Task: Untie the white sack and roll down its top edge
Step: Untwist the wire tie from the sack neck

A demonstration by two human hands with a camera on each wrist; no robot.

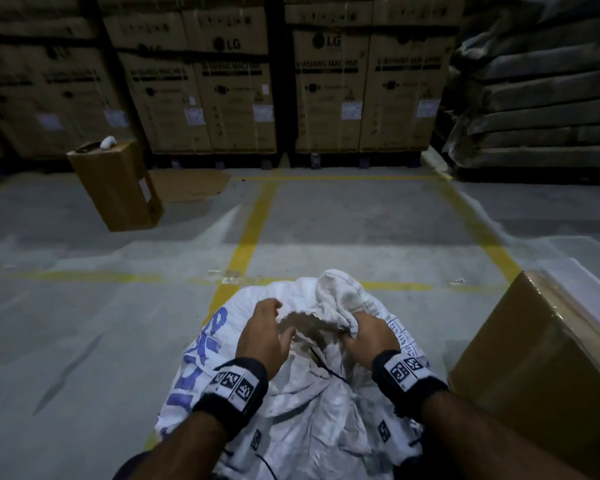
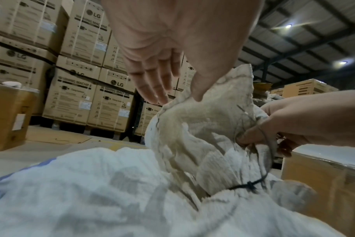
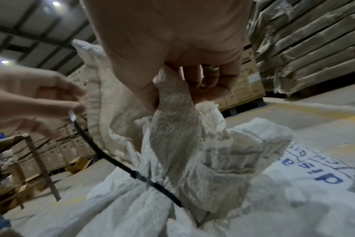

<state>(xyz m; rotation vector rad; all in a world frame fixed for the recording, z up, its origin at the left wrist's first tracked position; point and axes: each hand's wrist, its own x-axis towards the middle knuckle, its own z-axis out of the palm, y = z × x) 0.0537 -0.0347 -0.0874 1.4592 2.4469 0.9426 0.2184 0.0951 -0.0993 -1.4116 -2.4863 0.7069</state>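
The white sack [image 1: 302,410] stands on the concrete floor [image 1: 84,306] directly below the camera, its blue print on the left flank, its neck bunched upward and cinched by a black cable tie [image 3: 152,184] that is fastened around the gathered cloth. The bunched top [image 1: 340,299] rises between the two hands. The right hand [image 1: 371,337] is on the right side of the neck, thumb and fingers curled tight into a fold of the gathered fabric just above the tie. The left hand [image 1: 264,334] is on the left side, close by the top edge; in the left wrist view its fingers [image 2: 152,85] are nearly straight and its thumb lies against the cloth, while in the right wrist view its fingertips appear to pinch the tie's free tail [image 3: 72,115], so whether it truly grips the tail I cannot tell. Just to the right of the sack sits a taped cardboard box [image 1: 534,368]. Yellow lines [image 1: 253,220] cross the floor beyond, a smaller carton [image 1: 118,188] stands far left, and stacked washing machine cartons [image 1: 329,95] fill the back wall.
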